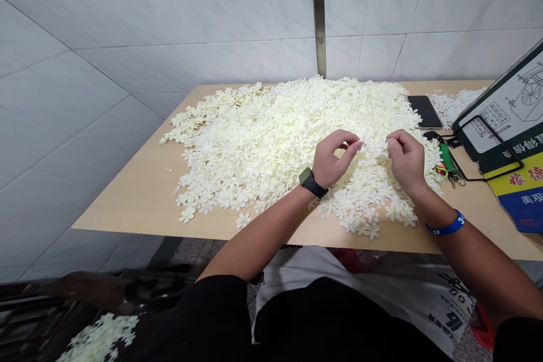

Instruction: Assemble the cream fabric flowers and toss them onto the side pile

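1. From where I stand, the left grip (334, 157) has thumb and forefinger pinching a small pale piece (362, 146) at their tips.
2. Just across from it, the right grip (406, 161) is curled, thumb pressed against the forefinger; I can't tell whether anything sits inside. The two are near each other but apart.
3. White flowers (263, 147) lie heaped under and around both grips, spreading farthest to the left of the left one and a little way toward the person.
4. The heap rests on a tan counter (127, 198), bare well out to the left grip's left.
5. Beyond the right grip and slightly to its right lies a dark phone (425, 111), with white scraps (456, 103) just past it.
6. Right of that same grip are a green item (446, 158) and, farther out, a printed box (487, 147).
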A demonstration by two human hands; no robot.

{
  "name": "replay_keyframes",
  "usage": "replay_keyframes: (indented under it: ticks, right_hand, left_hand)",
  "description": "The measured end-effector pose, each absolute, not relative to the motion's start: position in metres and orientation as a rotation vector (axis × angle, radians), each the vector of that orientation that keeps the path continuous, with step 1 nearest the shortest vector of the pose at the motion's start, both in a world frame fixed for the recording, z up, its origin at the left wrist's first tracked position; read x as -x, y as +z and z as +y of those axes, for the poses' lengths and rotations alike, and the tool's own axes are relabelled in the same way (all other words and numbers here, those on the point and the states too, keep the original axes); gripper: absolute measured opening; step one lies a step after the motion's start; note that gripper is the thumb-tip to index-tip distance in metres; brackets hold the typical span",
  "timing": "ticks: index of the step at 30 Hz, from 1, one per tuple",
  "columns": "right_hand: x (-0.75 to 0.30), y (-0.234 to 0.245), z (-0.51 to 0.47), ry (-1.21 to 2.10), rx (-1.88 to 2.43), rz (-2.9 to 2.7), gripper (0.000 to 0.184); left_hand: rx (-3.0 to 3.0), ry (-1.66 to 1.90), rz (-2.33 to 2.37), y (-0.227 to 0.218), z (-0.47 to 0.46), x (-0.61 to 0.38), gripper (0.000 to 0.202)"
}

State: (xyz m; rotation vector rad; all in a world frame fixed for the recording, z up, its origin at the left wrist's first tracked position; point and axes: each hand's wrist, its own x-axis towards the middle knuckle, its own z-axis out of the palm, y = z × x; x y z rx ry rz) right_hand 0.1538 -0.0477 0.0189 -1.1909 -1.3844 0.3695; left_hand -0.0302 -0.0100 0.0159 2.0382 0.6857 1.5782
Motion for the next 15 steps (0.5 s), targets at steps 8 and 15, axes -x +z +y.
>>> replay_keyframes:
  ticks: [8, 15]
  right_hand:
    - [-0.1529, 0.0198, -0.0491, 0.360, 1.123, -1.411, 0.024]
    - [-0.1462, 0.0187, -0.0526, 0.386, 0.959, -1.655, 0.009]
  left_hand:
    - [-2.123, 1.666, 0.646, 0.0118, -0.0059, 0.0290, 0.013]
    - [-2.233, 1.673, 0.597, 0.0066, -0.0033, 0.0298, 0.011]
